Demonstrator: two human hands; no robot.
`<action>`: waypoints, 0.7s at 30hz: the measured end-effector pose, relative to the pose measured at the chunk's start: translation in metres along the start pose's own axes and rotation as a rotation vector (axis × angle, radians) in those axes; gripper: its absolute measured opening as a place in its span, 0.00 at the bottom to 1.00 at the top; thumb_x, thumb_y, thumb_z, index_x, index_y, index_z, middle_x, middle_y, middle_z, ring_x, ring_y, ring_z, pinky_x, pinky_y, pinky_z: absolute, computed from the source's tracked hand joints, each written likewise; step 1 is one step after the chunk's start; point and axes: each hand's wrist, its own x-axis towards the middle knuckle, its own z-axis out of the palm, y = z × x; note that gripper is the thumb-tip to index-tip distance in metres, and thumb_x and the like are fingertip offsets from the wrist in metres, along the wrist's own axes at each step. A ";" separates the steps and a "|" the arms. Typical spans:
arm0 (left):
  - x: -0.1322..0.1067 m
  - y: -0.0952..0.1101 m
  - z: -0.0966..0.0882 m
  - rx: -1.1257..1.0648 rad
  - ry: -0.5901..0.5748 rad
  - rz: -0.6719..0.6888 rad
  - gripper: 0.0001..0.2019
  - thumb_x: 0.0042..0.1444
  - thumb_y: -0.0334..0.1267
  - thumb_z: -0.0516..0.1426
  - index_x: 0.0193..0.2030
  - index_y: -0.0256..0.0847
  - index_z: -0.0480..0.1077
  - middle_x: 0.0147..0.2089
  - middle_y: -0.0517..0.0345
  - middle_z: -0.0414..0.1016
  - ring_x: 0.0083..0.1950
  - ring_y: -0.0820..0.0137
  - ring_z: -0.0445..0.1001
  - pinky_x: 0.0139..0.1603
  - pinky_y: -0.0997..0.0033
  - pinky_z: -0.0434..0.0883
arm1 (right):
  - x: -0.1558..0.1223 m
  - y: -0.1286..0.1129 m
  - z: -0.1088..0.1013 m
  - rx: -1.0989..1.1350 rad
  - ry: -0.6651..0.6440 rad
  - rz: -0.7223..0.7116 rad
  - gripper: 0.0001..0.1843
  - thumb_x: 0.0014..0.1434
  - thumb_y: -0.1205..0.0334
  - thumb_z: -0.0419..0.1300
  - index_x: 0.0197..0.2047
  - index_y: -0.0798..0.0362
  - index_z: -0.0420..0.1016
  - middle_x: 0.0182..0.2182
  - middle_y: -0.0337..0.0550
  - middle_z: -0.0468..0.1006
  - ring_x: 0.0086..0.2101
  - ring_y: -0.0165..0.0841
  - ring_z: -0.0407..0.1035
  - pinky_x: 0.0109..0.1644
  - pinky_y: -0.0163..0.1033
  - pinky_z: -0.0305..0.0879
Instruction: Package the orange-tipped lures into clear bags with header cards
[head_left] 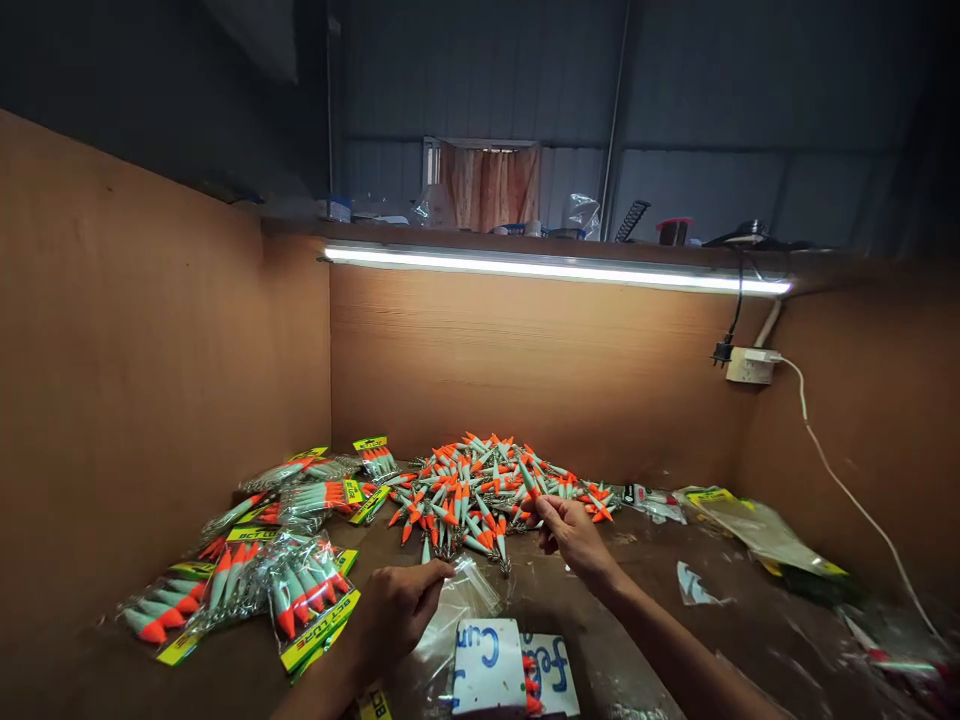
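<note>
A heap of loose orange-and-white lures (480,485) lies at the middle of the brown bench. My right hand (571,535) reaches into its right side, fingers pinched on an orange-tipped lure (529,498). My left hand (397,608) is closed on the mouth of a clear plastic bag (469,590) near the bench's front. Filled bags of lures with yellow header cards (300,590) are spread to the left.
A white box with blue writing (491,665) sits at the front edge. Empty bags and yellow cards (750,525) lie at the right. Wooden walls close in the bench, with a lit tube lamp (555,268), a wall socket (750,364) and its cable.
</note>
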 end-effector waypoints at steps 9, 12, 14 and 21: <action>0.002 0.027 0.005 -0.065 -0.112 0.031 0.17 0.58 0.46 0.61 0.53 0.49 0.72 0.39 0.57 0.79 0.37 0.64 0.78 0.39 0.69 0.74 | 0.004 -0.011 -0.021 0.027 0.051 -0.019 0.24 0.58 0.42 0.62 0.29 0.56 0.81 0.23 0.40 0.75 0.22 0.28 0.60 0.26 0.33 0.55; -0.002 0.037 0.012 -0.126 -0.229 0.131 0.44 0.42 0.55 0.69 0.66 0.51 0.62 0.59 0.48 0.72 0.57 0.51 0.73 0.56 0.55 0.72 | 0.003 -0.024 -0.039 -0.103 -0.030 -0.019 0.23 0.58 0.44 0.62 0.29 0.56 0.82 0.21 0.38 0.73 0.22 0.27 0.59 0.26 0.33 0.52; -0.006 0.041 0.018 -0.145 -0.298 0.148 0.52 0.39 0.56 0.70 0.71 0.52 0.55 0.64 0.46 0.68 0.62 0.46 0.68 0.62 0.48 0.68 | 0.000 -0.033 -0.058 -0.264 -0.187 0.002 0.23 0.57 0.44 0.61 0.27 0.56 0.81 0.19 0.36 0.70 0.20 0.26 0.56 0.25 0.32 0.49; -0.007 0.034 0.024 -0.236 -0.243 0.035 0.48 0.47 0.41 0.69 0.72 0.55 0.49 0.69 0.50 0.63 0.66 0.52 0.64 0.67 0.48 0.63 | -0.015 -0.048 -0.108 -0.609 -0.682 0.125 0.20 0.53 0.45 0.65 0.23 0.53 0.81 0.14 0.35 0.69 0.17 0.26 0.57 0.22 0.33 0.47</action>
